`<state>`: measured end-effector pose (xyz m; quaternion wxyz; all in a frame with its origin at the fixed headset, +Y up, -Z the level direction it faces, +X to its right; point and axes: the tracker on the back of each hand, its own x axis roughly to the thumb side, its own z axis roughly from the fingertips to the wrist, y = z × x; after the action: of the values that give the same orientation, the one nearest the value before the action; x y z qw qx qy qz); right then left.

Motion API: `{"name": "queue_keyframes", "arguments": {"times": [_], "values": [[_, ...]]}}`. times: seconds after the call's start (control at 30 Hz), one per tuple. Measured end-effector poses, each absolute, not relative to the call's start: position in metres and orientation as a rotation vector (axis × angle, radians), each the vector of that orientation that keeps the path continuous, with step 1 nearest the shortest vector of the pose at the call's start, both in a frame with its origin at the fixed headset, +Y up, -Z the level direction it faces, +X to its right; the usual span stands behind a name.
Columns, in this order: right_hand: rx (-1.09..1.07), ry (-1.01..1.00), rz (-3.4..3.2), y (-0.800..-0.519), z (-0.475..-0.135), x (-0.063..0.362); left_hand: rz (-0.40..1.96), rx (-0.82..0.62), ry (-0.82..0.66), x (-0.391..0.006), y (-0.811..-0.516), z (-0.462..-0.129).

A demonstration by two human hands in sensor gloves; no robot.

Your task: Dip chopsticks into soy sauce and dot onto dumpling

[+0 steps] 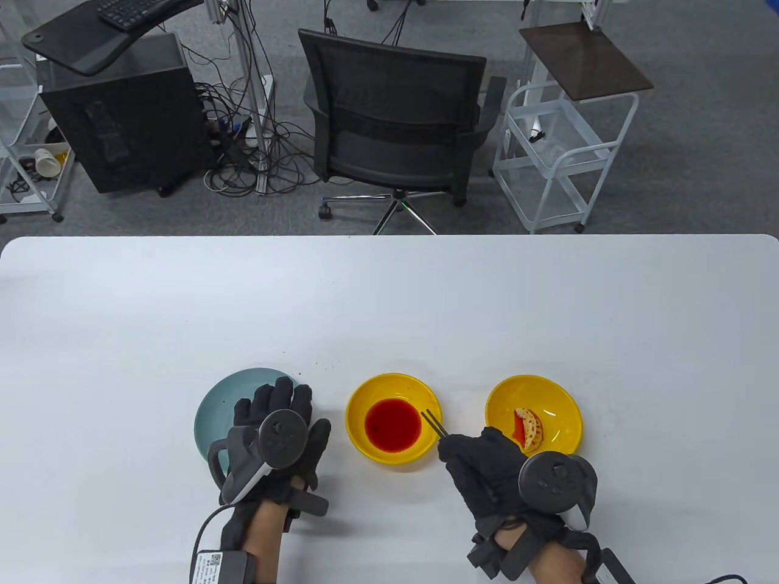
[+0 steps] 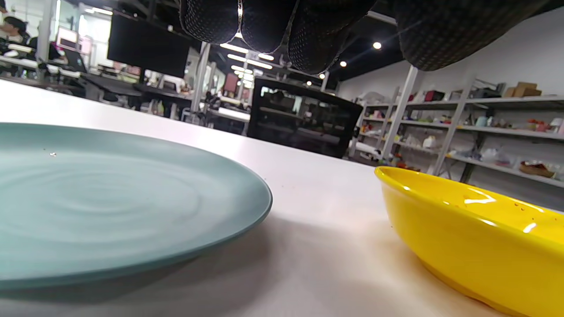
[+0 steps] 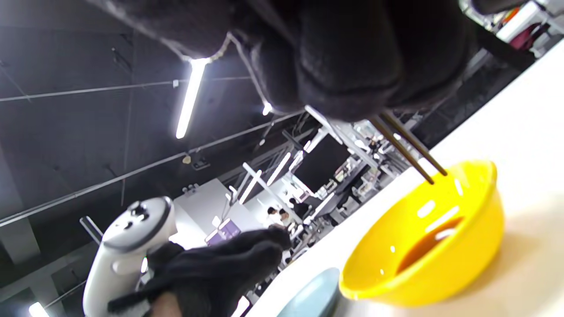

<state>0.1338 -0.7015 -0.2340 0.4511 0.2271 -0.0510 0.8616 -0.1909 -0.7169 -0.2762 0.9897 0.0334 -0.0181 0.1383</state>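
Observation:
My right hand [image 1: 481, 456] grips a pair of dark chopsticks [image 1: 433, 421]. Their tips hang just above the right side of the yellow bowl [image 1: 359, 438] of red-brown soy sauce [image 1: 393, 424]. In the right wrist view the chopsticks [image 3: 407, 147] point down at the sauce bowl [image 3: 476, 246] without touching the sauce [image 3: 423, 246]. A second yellow bowl [image 1: 560, 395] to the right holds a dumpling [image 1: 528, 427] with red marks. My left hand [image 1: 283, 426] lies flat and open over the right part of a teal plate [image 1: 213, 413], holding nothing; its fingertips [image 2: 264, 26] show above the plate [image 2: 110, 207].
The white table's [image 1: 389, 304] far half lies behind the dishes. A few dark specks [image 1: 319, 365] lie behind the sauce bowl. An office chair [image 1: 395, 121] and a white cart [image 1: 560, 158] stand beyond the far edge.

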Motion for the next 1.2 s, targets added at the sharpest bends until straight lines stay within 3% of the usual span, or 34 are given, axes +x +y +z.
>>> {"name": "queue_keyframes", "arguments": {"times": [0.37, 0.73, 1.03, 1.2], "values": [[0.582, 0.026, 2.238, -0.726, -0.241, 0.110, 0.283, 0.055, -0.030, -0.194, -0.715, -0.275], [0.492, 0.020, 2.272, -0.724, -0.241, 0.121, 0.300, 0.024, -0.029, -0.192, -0.716, -0.275], [0.430, -0.103, 2.321, -0.718, -0.241, 0.125, 0.301, 0.017, -0.022, -0.194, -0.715, -0.275], [0.444, 0.020, 2.321, -0.724, -0.243, 0.124, 0.296, 0.017, -0.022, -0.194, -0.715, -0.275]]}}
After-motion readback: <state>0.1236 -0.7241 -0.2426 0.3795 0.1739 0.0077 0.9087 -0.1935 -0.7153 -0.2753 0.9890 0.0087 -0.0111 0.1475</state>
